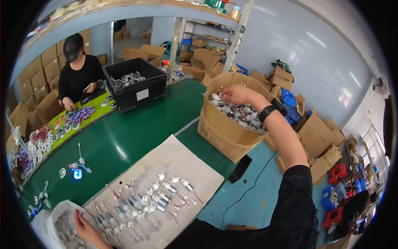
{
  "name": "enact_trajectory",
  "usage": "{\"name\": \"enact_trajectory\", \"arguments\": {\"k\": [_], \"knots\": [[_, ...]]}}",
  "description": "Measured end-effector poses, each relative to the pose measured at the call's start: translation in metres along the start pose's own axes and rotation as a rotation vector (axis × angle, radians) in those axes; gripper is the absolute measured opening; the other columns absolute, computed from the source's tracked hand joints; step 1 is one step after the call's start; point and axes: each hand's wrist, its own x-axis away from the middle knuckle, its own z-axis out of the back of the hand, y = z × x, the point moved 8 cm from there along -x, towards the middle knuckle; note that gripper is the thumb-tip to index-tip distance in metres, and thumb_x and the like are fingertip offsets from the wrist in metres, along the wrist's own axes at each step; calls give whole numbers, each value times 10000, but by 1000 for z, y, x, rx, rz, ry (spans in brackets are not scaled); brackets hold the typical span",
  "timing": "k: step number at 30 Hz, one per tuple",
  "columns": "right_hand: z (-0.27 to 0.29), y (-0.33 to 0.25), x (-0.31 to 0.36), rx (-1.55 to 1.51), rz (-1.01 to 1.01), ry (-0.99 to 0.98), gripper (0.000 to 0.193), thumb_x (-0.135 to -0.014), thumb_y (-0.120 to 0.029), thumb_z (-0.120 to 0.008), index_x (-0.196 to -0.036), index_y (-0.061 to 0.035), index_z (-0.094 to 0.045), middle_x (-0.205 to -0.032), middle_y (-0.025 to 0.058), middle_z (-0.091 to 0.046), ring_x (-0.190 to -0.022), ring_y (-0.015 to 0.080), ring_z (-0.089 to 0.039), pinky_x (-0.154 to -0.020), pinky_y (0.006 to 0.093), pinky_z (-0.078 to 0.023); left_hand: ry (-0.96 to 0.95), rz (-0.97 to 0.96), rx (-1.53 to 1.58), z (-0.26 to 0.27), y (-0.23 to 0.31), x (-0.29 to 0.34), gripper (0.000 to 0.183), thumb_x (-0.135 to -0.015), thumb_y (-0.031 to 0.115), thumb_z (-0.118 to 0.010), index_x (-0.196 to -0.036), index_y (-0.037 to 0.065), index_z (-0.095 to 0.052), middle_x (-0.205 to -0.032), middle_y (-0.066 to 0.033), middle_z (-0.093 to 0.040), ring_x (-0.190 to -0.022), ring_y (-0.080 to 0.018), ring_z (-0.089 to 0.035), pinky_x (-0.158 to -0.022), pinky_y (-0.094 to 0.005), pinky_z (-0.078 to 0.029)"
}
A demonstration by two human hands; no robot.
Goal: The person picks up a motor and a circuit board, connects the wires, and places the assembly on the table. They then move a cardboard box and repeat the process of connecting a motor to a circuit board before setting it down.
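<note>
My right hand (240, 94) reaches over the rim of a tall cardboard box (226, 139) on the right. Its fingers are curled down at the pile of small silver motors (244, 114) with white ends inside; what they grip is hidden. At the lower left, my left hand (88, 230) rests beside a white plastic bag (62, 211) of clear and whitish small parts. Its fingers are stretched out and nothing shows in them. Between the hands, a beige board (178, 157) bears rows of motor assemblies (137, 211) with white fittings, clear tubes and red wires.
A black bin (137, 93) of white-and-grey parts stands on the green table (112, 137). A lit blue light (77, 173) with cables lies nearby. Across the table, another person (81, 76) handles small parts by a yellow-green strip (89, 110). Cartons (317, 128) and a cable lie on the right-hand floor.
</note>
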Motion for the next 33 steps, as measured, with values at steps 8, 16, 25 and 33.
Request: {"name": "enact_trajectory", "arguments": {"k": [8, 16, 25, 33], "knots": [[-37, -2, -39, 69, 73, -20, 369, -806, -249, -775, -1109, -61, -681, -1057, 202, -699, -1033, 357, -660, -879, 450, -517, 19, -26, -86, 1, -10, -3, 328, -1035, 189, -526, -1270, -11, -638, -1192, -133, -699, -1035, -206, -675, -923, -299, -504], [-18, 24, -33, 77, -82, -131, 428, -816, -200, -636, -1205, -22, -660, -1077, 240, -702, -1030, 396, -662, -909, 470, -515, -17, -41, -122, 0, -10, -5, 327, -1036, 186, -520, -1267, -12, -638, -1205, -133, -693, -1065, -213, -665, -941, -306, -502], [-19, 53, -34, -506, -246, 70, 412, -803, -345, -662, -976, 24, -720, -932, 222, -724, -895, 392, -696, -812, 446, -546, -36, -46, -169, -4, 4, -2, 322, -1033, 192, -528, -1243, -20, -649, -1163, -144, -707, -1045, -220, -674, -937, -313, -504], [-27, 12, -32, -202, 45, 160, 467, -805, -349, -785, -1101, -25, -624, -1026, 204, -693, -985, 369, -662, -850, 438, -511, -4, -75, -141, -2, 20, 1, 319, -1029, 193, -534, -1228, -25, -653, -1145, -143, -714, -1015, -230, -680, -915, -316, -511]]}}
